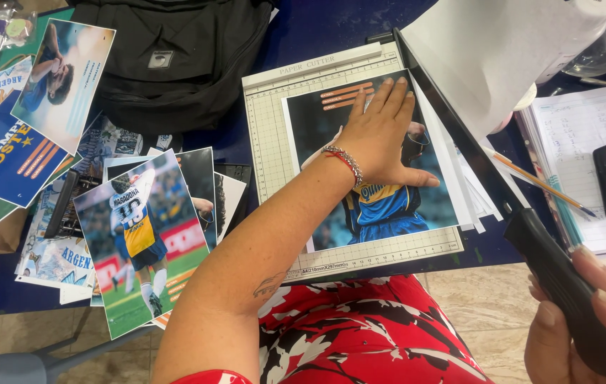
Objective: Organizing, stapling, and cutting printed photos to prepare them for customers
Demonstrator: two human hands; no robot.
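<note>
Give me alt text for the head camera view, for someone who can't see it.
A person's left hand presses a football photo print flat on a paper cutter, while the right hand grips the raised blade's black handle. More printed photos lie spread to the left on the dark blue table.

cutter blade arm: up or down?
Up. The blade arm angles above the paper cutter; the right hand grips its black handle.
</note>
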